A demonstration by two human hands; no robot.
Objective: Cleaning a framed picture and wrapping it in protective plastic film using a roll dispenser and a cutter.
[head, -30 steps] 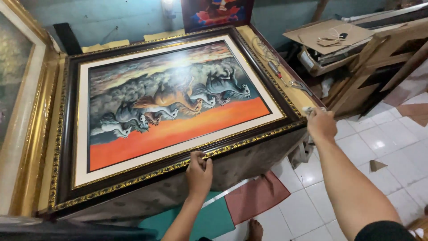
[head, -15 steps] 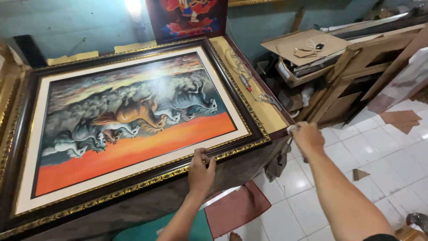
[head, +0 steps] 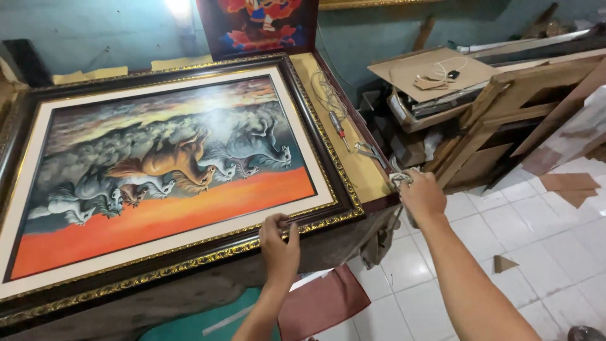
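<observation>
A large framed painting [head: 170, 170] of galloping horses over an orange ground lies flat on a worktable, in a dark frame with gold trim [head: 328, 151]. My left hand [head: 279, 245] grips the frame's near edge close to its right corner. My right hand [head: 421, 192] is closed on a small pale bundle, like cord or cloth, at the table's right corner, just beyond the frame. A screwdriver [head: 339, 129] and a metal hand tool [head: 369, 153] lie on the yellow strip of table beside the frame.
A second picture [head: 259, 25] leans on the blue wall behind. To the right stand wooden frames and a crate [head: 505, 113] with cardboard on top. White tiled floor [head: 543, 252] carries brown paper scraps; a red sheet [head: 325, 303] lies below the table.
The view has swung left and closer to the table. My right hand moved in from the frame's right edge onto the table corner; my left hand stays on the near edge.
</observation>
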